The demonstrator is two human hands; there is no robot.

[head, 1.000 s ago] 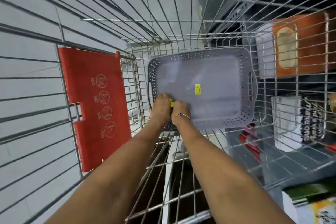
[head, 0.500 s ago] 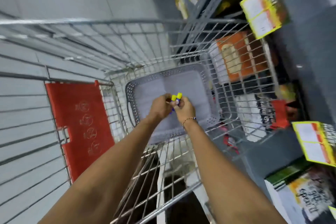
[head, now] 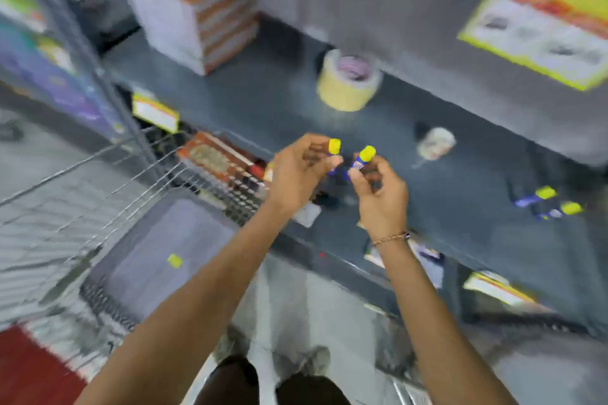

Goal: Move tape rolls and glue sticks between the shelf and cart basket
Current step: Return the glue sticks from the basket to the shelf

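Note:
The view is blurred by motion. My left hand (head: 297, 171) grips a blue glue stick with a yellow cap (head: 334, 147). My right hand (head: 378, 189) grips a second glue stick (head: 363, 156). Both hands hover over the front part of the dark shelf (head: 263, 99). A yellowish tape roll (head: 348, 82) stands further back on the shelf, and a smaller pale roll (head: 434, 143) lies to its right. Two more glue sticks (head: 547, 202) lie on the shelf at the right. The grey perforated basket (head: 108, 299) sits in the wire cart (head: 98, 181) at lower left.
A stack of white and orange boxes (head: 197, 20) stands on the shelf at the back left. A yellow-edged price card (head: 539, 26) hangs at upper right. A metal shelf upright (head: 85, 52) rises at the left. A red cart flap (head: 29, 368) shows at bottom left.
Both hands lifted the two glue sticks out of the basket and carried them up and right over the shelf. The view swung from the cart to the shelf.

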